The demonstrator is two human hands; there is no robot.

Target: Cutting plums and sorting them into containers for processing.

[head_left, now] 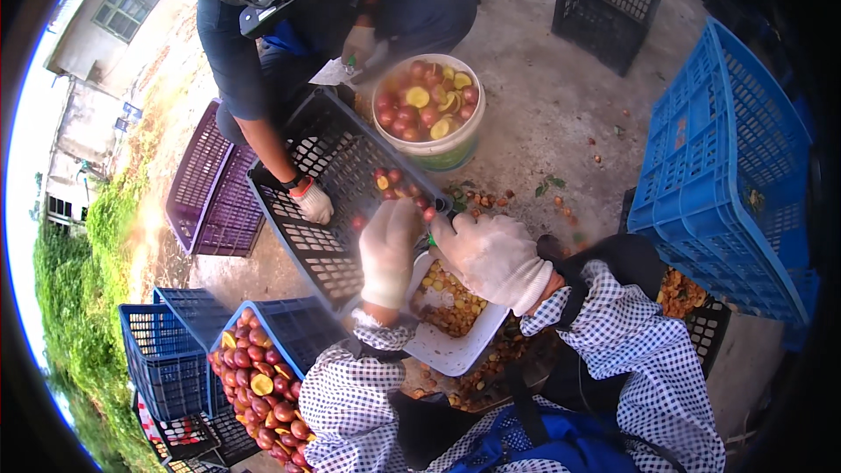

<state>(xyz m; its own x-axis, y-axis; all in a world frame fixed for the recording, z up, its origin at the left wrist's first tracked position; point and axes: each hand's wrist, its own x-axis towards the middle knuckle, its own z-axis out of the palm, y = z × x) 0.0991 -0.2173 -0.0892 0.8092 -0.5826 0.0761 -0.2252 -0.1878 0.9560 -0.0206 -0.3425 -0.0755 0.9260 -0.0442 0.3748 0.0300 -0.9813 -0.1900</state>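
Big picture first: a black crate tilts at centre, a co-worker's gloved hand steadying it at nine o'clock, a white bucket of red fruit at twelve. At six o'clock sits the white tub of yellow pieces. The left hand, gloved and curled, works over the crate's lip; whether it pinches a fruit I cannot tell. The right hand rests loosely closed beside it, contents hidden. Best worked close over the tub, I'd say, so pieces drop inside.
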